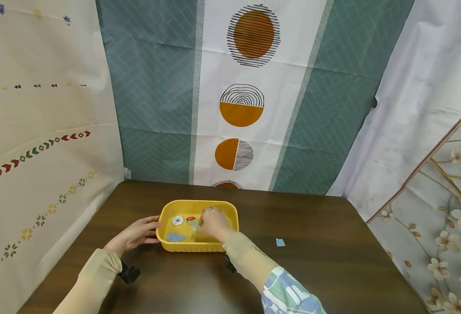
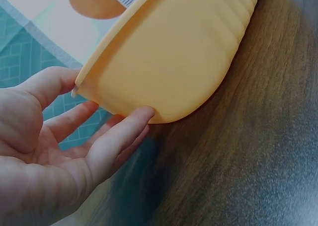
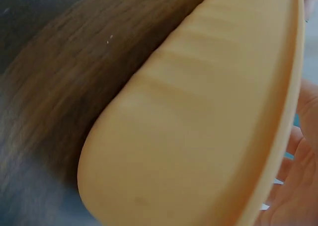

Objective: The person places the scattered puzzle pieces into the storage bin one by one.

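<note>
A yellow rectangular bin (image 1: 197,247) sits on the brown table. My left hand (image 1: 140,233) is at its left end; in the left wrist view one digit meets the rim and other fingertips touch the outer wall. My right hand (image 1: 213,222) reaches down inside the bin, fingers pointing at its floor, and I cannot tell whether they pinch a piece. Near those fingers lie a small red piece (image 1: 190,219) and a green-blue piece (image 1: 192,223). Further left are a white piece (image 1: 177,220) with a dark star-like print and a flat grey-blue piece (image 1: 175,237).
A small light-blue piece (image 1: 280,242) lies on the table (image 1: 312,261) to the right of the bin. Patterned curtains (image 1: 155,87) hang behind the table and along both sides.
</note>
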Demonstrator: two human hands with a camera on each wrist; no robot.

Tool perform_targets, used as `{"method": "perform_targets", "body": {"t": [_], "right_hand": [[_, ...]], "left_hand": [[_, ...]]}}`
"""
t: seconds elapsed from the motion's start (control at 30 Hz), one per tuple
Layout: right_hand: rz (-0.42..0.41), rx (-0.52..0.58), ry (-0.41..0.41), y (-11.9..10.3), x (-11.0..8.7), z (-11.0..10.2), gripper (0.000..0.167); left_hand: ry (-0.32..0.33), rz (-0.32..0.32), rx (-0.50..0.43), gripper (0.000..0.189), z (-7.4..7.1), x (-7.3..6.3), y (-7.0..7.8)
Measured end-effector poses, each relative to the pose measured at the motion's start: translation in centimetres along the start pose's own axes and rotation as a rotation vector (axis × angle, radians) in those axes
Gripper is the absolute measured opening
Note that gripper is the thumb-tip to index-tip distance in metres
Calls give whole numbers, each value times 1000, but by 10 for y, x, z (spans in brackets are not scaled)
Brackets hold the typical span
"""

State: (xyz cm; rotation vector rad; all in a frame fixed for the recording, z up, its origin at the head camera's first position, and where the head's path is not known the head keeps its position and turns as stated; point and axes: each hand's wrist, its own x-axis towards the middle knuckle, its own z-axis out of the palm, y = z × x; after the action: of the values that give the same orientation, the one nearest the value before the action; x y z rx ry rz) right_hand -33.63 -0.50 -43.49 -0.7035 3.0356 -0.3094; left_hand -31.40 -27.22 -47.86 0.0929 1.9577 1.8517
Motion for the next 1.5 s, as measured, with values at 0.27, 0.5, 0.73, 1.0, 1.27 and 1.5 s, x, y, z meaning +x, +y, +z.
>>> {"method": "perform_targets", "body": {"t": [0.27, 0.5, 0.73, 1.0, 1.27, 1.5], "right_hand": [[-17, 24, -10, -6, 5, 17, 18], [-30, 42, -13, -7, 8, 28, 17], [-33, 53, -24, -4, 11, 32, 18], [-49, 44, -22, -5, 9, 32, 18], [-61, 43, -12, -5, 5, 33, 16], [-61, 16, 3, -4, 4, 34, 14]], "left_hand": [[13, 2, 2, 69, 0, -3, -1], [20, 12, -7, 71, 2, -1, -2], [26, 10, 0, 70, 4, 0, -1], [12, 17, 4, 71, 4, 0, -1], [4, 23, 16, 69, 4, 0, -3], [17, 20, 19, 69, 3, 0, -3]]}}
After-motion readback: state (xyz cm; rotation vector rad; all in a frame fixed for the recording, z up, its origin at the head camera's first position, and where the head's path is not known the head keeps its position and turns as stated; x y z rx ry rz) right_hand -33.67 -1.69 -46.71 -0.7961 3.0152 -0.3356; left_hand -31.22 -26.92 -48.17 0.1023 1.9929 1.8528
